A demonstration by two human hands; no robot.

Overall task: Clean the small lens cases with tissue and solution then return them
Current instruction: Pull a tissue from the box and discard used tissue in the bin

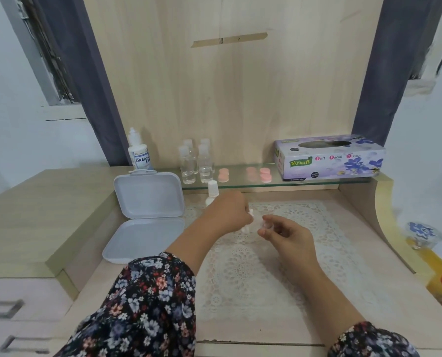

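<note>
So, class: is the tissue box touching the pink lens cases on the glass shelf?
Apart. The head view shows a bare strip of glass shelf between the tissue box and the nearest pink lens cases.

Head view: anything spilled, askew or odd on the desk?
No spill visible. The white hinged box lies open beside the lace mat. A strip of tape sits crooked on the back panel. Pink lens cases sit in order on the glass shelf.

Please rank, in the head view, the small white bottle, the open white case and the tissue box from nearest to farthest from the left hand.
From the left hand:
1. Small white bottle, just behind it.
2. Open white case, to its left.
3. Tissue box, far right on the glass shelf.
</note>
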